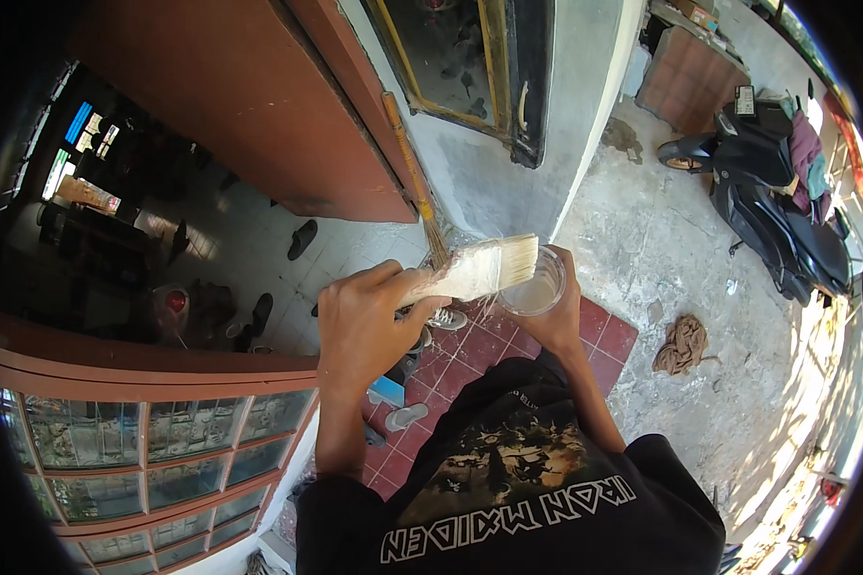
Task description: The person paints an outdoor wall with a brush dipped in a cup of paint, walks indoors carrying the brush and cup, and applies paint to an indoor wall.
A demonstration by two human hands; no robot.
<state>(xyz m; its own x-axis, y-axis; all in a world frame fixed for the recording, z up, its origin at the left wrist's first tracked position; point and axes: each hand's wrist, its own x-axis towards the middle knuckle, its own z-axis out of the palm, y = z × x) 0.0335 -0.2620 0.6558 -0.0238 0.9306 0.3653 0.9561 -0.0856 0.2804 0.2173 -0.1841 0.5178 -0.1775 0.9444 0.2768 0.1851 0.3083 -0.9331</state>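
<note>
My left hand (362, 321) is closed around the handle of a wide paintbrush (475, 268). The brush is smeared with white, and its pale bristles point right. Their tips come up to the left rim of a clear plastic cup (544, 287); whether they touch it I cannot tell. Fingers of my right hand (561, 321) are wrapped round the cup, which has something whitish inside. Both hands are in front of my chest, above red floor tiles.
A broom (408, 168) leans beside the red-brown door (259, 105). Ahead is a grey wall (489, 177) with a yellow-framed window (441, 57). Slippers (406, 416) and shoes lie below. On the concrete to the right are a crumpled brown cloth (682, 345) and a black motorbike (772, 206).
</note>
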